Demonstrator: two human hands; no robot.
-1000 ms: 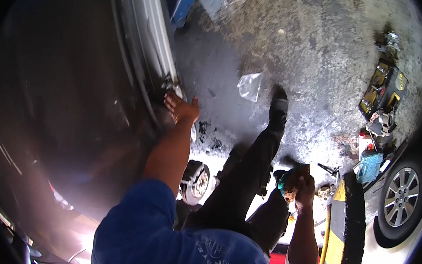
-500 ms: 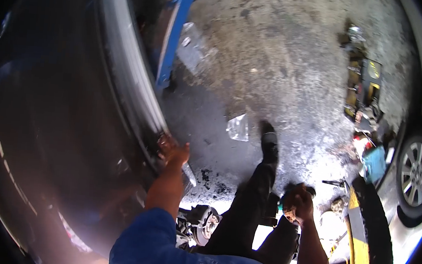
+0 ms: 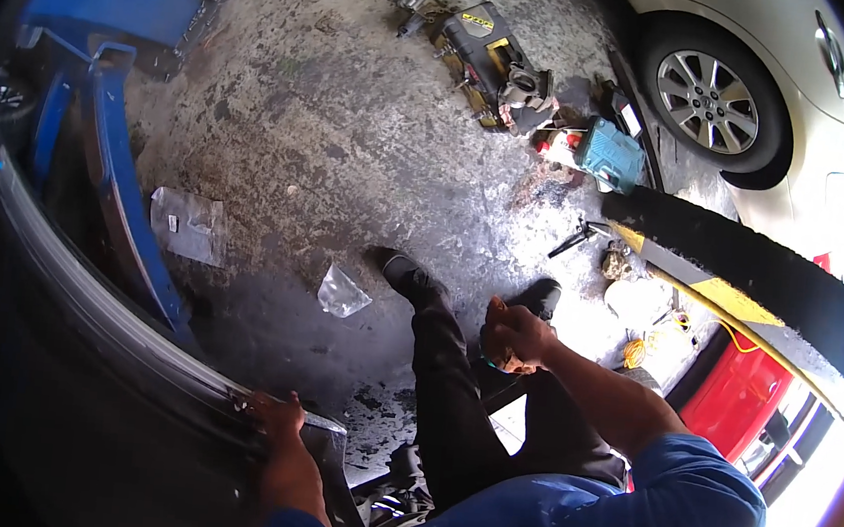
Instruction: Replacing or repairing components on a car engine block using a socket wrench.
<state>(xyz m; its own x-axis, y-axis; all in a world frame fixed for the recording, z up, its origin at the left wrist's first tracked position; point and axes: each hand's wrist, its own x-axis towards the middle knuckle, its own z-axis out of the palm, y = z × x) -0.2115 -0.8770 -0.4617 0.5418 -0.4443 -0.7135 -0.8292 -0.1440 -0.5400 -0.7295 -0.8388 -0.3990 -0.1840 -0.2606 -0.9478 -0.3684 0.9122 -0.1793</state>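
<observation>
Left hand [image 3: 275,414] is laid open on car sill [image 3: 168,352]; well apart, a partly hidden object [image 3: 507,369] is clasped in right hand [image 3: 520,336].

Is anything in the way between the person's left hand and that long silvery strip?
Nothing visible is: the bare left hand lies over the long, silvery strip edging the dark car body, apparently touching it.

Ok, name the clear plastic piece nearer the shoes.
The smaller clear piece, beside the left shoe; the larger piece, with a white patch, lies by the blue beam.
</observation>
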